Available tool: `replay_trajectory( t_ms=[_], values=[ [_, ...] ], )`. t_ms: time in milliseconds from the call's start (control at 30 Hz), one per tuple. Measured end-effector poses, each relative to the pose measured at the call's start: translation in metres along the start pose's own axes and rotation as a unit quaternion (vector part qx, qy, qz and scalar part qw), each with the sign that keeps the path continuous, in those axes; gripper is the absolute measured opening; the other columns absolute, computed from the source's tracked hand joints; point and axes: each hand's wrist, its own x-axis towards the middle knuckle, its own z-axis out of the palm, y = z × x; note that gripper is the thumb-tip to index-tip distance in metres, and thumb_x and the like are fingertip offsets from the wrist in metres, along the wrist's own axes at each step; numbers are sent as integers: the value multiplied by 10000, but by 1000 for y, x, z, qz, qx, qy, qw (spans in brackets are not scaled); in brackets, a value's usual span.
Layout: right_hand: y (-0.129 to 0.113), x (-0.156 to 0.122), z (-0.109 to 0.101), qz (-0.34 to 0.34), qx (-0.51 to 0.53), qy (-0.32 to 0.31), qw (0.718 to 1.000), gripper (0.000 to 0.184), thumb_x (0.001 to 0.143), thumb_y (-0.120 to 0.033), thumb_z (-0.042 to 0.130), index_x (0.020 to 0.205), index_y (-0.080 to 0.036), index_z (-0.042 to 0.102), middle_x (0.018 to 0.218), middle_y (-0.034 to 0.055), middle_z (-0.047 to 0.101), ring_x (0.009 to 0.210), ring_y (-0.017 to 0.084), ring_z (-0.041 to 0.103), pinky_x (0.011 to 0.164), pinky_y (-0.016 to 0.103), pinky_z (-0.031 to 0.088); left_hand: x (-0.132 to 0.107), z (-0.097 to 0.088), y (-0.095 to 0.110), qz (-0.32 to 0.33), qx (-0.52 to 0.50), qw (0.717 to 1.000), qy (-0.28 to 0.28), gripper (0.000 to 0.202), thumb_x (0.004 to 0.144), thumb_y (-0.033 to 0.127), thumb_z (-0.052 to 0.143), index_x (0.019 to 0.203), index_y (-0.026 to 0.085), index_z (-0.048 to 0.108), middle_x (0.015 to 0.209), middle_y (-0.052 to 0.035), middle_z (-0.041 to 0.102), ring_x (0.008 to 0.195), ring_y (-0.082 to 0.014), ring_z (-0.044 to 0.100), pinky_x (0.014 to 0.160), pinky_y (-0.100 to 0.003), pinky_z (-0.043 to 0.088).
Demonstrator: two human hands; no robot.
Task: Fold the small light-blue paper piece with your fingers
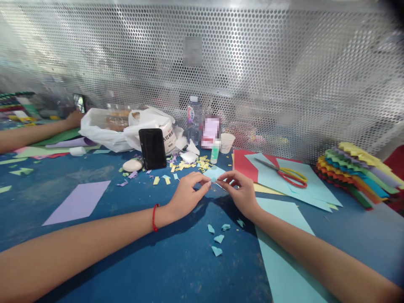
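Note:
My left hand, with a red string bracelet at its wrist, pinches one side of a small light-blue paper piece just above the table. On the other side, the fingertips of my right hand close on the same piece. Its exact shape is hard to make out. Just behind it lies a larger light-blue paper scrap. Nearer to me, several small light-blue paper cut-outs are scattered on the blue table. A large light-blue sheet lies beneath my right forearm.
Scissors rest on stacked paper at right, beside folded rainbow paper. A glue stick, paper cup, water bottle, black phone-like device and white plastic bag stand behind. Another person's hand is far left.

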Motion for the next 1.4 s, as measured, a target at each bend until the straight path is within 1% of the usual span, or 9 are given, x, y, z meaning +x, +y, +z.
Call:
replay_trajectory(
  t_ms=[233,467,633,833,1033,1267,1400],
  values=[
    [2,-1,-1,-6,-7,0,1000,106,803,-314,730,794,-214,698,776,21,711,643,150,618,557,256,467,0,-1,1,5,9,1000,-7,166,915,237,562,831,187,697,773,-21,675,777,-173,603,719,-301,451],
    [2,0,-1,-11,-5,-10,1000,87,798,-290,735,780,-214,698,747,14,703,625,144,614,544,251,459,-1,-1,0,5,25,999,-19,150,909,223,572,823,185,690,788,-21,693,797,-186,596,738,-316,433],
    [0,0,-1,-9,-6,-15,1000,73,805,-285,727,802,-215,705,785,22,717,648,150,624,556,255,469,-1,0,1,3,29,999,-20,164,918,227,561,820,184,685,787,-24,685,795,-185,589,744,-319,432],
    [-1,-1,-1,-40,-8,-37,998,51,830,-247,697,868,-216,713,833,28,688,657,132,604,546,238,472,-1,0,1,2,29,999,-19,166,922,230,555,821,178,676,793,-26,680,800,-185,584,751,-322,424],
    [2,-1,-1,-67,-17,-44,997,44,836,-177,685,855,-215,699,806,7,642,655,112,589,551,215,460,-2,0,1,-1,27,999,-20,171,922,228,545,830,175,678,798,-29,674,804,-187,580,756,-326,420],
    [3,0,0,-53,-9,-59,997,38,834,-230,723,869,-220,712,849,13,638,674,111,593,551,212,467,-2,1,0,-4,21,1000,-17,171,922,236,537,840,171,673,812,-32,673,811,-187,586,761,-323,426],
    [5,1,-1,-51,-4,-58,997,18,836,-209,715,849,-220,721,837,11,638,672,111,593,559,215,470,-2,1,-1,-3,16,1000,-22,163,921,233,544,865,173,683,820,-31,679,815,-186,591,766,-322,431]
  ],
)
